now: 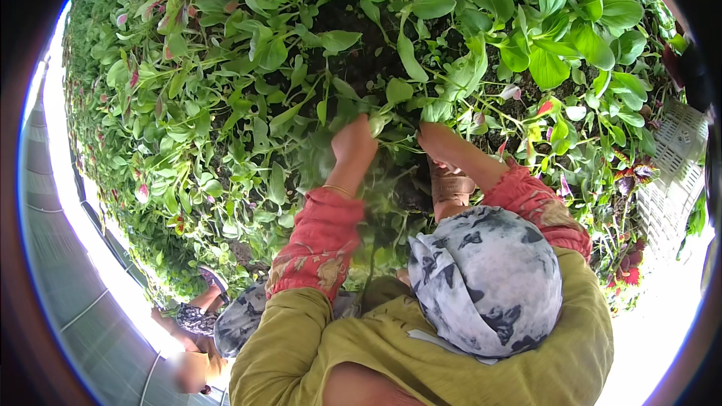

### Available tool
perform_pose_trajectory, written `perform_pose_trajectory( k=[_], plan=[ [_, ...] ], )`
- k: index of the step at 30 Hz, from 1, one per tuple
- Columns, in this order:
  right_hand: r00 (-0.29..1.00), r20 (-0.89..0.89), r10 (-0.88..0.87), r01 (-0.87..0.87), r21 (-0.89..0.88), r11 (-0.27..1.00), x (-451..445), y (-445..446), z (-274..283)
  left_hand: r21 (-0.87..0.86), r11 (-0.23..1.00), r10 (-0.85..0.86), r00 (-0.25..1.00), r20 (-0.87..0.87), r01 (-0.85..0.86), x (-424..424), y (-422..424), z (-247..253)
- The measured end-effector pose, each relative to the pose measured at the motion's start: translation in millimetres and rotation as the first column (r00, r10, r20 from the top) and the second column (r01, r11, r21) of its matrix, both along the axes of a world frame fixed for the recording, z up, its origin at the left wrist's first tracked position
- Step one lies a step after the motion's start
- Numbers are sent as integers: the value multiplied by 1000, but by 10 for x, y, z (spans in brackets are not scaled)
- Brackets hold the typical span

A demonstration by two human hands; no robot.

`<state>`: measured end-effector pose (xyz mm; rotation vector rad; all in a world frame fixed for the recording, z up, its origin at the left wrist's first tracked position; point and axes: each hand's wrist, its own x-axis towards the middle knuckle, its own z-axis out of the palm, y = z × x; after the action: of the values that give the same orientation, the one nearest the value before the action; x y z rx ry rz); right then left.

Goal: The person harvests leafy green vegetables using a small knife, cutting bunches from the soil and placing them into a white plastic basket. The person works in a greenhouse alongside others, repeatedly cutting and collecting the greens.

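My left hand is closed in a fist at the pale base of a leafy green plant in the middle of the bed. To its right, my right hand reaches in among broad, drooping green leaves. Its fingers curl underneath, and foliage hides most of what they touch. Dark soil shows between the stems just beyond both hands. A brown strapped shoe stands beneath my right forearm. Patterned grey-and-white cloth covers my bent right knee.
Dense greens spread on all sides, with pink-and-red variegated leaves among them. A white slatted plastic crate stands at the right. Another person crouches at the lower left, near grey sheeting. A dark red-leaved plant grows below the crate.
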<state>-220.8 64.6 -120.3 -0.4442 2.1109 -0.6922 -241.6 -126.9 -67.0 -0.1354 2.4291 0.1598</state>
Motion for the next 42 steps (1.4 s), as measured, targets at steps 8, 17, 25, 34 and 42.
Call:
perform_pose_trajectory(
  k=[8, 17, 25, 34, 42],
  plan=[
    [765, -9, -643, 601, -349, 720, -98, 38, 453, 321, 917, 253, 967, -6, -238, -3, -439, 182],
    [626, -463, -628, 108, -746, 657, -288, 36, 961, 727, 219, 596, 679, 429, -651, -55, -356, 1044],
    [668, -480, -569, 455, -340, 823, -46, 332, 268, 588, -157, 449, 473, 758, -793, 7, -404, 1307],
    [577, -637, -512, -121, -686, 718, -321, 120, 1155, 613, -137, 414, 518, 749, -778, 182, -353, 1189],
    [608, 485, -629, 779, -517, 355, -284, 232, 965, 484, -240, 392, 373, 841, -841, 237, -359, 1251]
  ],
)
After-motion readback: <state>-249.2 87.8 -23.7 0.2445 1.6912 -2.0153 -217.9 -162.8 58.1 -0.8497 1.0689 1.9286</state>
